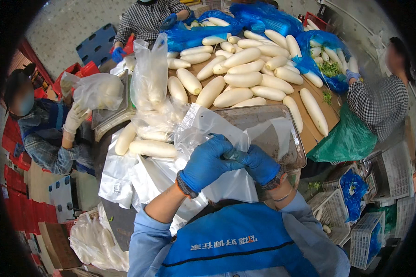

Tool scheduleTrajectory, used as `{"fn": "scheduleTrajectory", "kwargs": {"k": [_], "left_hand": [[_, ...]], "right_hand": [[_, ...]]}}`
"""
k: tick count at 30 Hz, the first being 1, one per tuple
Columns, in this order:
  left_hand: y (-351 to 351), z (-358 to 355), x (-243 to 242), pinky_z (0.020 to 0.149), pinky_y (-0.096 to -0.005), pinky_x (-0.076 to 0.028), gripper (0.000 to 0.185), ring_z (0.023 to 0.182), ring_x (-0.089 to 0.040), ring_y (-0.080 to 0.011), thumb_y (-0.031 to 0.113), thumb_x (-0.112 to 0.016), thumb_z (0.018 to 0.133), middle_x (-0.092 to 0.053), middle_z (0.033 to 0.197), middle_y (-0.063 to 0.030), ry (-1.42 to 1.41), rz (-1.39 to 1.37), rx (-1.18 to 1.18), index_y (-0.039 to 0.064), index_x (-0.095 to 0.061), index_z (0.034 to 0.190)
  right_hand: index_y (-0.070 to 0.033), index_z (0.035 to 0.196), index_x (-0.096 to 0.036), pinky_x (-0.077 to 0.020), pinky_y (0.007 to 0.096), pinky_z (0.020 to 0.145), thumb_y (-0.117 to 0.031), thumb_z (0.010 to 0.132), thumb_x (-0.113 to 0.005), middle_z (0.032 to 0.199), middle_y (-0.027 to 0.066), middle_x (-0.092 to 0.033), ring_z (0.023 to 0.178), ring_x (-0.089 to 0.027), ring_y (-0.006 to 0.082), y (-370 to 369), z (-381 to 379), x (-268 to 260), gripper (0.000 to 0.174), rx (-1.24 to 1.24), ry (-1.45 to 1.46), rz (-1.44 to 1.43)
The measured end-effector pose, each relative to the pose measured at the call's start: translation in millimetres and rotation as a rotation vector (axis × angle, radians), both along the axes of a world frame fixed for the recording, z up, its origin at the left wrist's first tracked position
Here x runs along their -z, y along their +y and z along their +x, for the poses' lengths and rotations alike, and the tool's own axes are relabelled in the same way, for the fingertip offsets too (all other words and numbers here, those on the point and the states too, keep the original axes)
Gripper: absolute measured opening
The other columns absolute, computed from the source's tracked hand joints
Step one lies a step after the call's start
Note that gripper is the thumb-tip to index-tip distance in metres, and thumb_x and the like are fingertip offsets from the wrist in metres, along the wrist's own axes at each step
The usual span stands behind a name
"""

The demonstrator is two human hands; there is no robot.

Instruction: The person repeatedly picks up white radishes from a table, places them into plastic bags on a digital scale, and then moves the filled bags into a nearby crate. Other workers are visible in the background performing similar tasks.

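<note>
My left hand (211, 161) wears a blue glove and grips a clear plastic bag (232, 188) near its upper part. On the same bag, close beside it, my right hand (258, 164) is also closed, in a blue glove with a dark cuff. Behind the hands lies a worn metal tray (280, 112) on the table. A heap of white radishes (242, 79) covers the cardboard beyond the tray. To the left are two loose radishes, one lying lengthwise (153, 148), next to bagged radishes (152, 121) and a stack of flat plastic bags (116, 183).
A co-worker's gloved hand (75, 117) holds a bag of radishes over a scale (114, 117) at left. Two people in checked sleeves stand at the far side and right. Blue plastic sacks (267, 19) hold more radishes. White crates (332, 211) stand low at right.
</note>
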State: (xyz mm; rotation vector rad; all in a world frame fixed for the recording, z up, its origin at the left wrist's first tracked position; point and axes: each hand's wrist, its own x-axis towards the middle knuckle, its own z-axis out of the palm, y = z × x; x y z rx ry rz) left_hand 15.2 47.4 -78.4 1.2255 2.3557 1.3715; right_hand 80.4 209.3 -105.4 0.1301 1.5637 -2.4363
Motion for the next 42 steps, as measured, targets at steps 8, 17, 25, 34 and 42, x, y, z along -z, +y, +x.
{"fn": "scheduleTrajectory", "kwargs": {"k": [8,17,25,34,42], "left_hand": [[-89,-63,24,0.075,-0.0229,-0.041,0.017,0.077,-0.047,-0.0098,-0.008,-0.058,0.075,-0.049,0.082,-0.0004,-0.118,0.389,-0.460,0.005,-0.048,0.072],[-96,-42,-15,0.097,-0.0341,-0.040,0.063,0.114,-0.052,-0.0255,0.015,-0.079,0.069,-0.055,0.118,-0.0155,0.504,-0.197,-0.538,0.004,-0.051,0.125],[-11,-40,-103,0.075,-0.0375,-0.046,0.048,0.084,-0.057,-0.0311,-0.008,-0.061,0.056,-0.059,0.093,-0.0139,0.534,-0.220,-0.132,0.008,-0.068,0.100],[-31,-67,-119,0.060,-0.0239,-0.047,0.034,0.065,-0.058,-0.0138,0.003,-0.061,0.068,-0.064,0.083,-0.0058,-0.624,0.232,-0.171,0.000,-0.063,0.101],[-12,-61,-78,0.076,-0.0256,-0.046,0.032,0.082,-0.058,-0.0150,0.018,-0.053,0.081,-0.065,0.096,-0.0081,-0.934,0.663,-0.285,0.000,-0.061,0.106]], "right_hand": [[-0.002,0.104,-0.059,-0.0503,0.0312,0.084,-0.010,0.086,-0.058,0.101,0.0068,-0.062,0.098,-0.060,0.0204,66,0,13,0.020,0.628,0.261,-0.411],[-0.003,0.103,-0.059,-0.0479,0.0291,0.080,-0.015,0.090,-0.056,0.096,0.0072,-0.059,0.089,-0.057,0.0144,67,-2,-33,0.018,0.820,0.418,0.349],[-0.007,0.074,-0.055,-0.0388,0.0273,0.059,-0.013,0.075,-0.074,0.068,0.0017,-0.049,0.064,-0.046,0.0096,38,15,-86,0.020,0.080,0.487,0.865],[-0.002,0.126,-0.047,-0.0458,0.0316,0.089,-0.030,0.076,-0.071,0.117,0.0142,-0.057,0.106,-0.056,0.0211,258,-62,21,0.063,0.441,0.077,0.887],[-0.008,0.141,-0.031,-0.0469,0.0414,0.089,-0.037,0.053,-0.084,0.122,0.0200,-0.055,0.110,-0.055,0.0343,386,-31,126,0.106,0.623,-0.626,1.672]]}}
